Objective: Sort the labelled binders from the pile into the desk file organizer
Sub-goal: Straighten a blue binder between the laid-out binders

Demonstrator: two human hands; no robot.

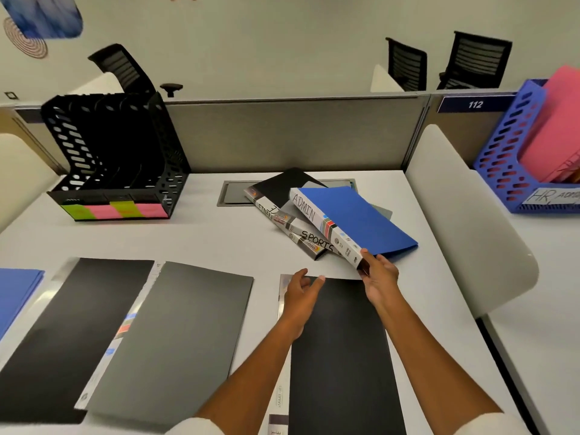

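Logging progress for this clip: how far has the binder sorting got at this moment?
Barely begun. Done: nothing visible; the black organizer shows no binder in its slots. In hand: the right hand grips the near end of the blue ADMIN binder, tilted up off the pile; the left hand is open beside it. Left: the SPORTS binder and a black binder in the pile.

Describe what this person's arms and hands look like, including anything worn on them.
Both forearms are bare from the wrist to near the elbow. White or pale sleeve edges show at the bottom of the picture, one on each arm. The left hand and right hand wear no gloves, and no rings, watch or bracelets are visible.
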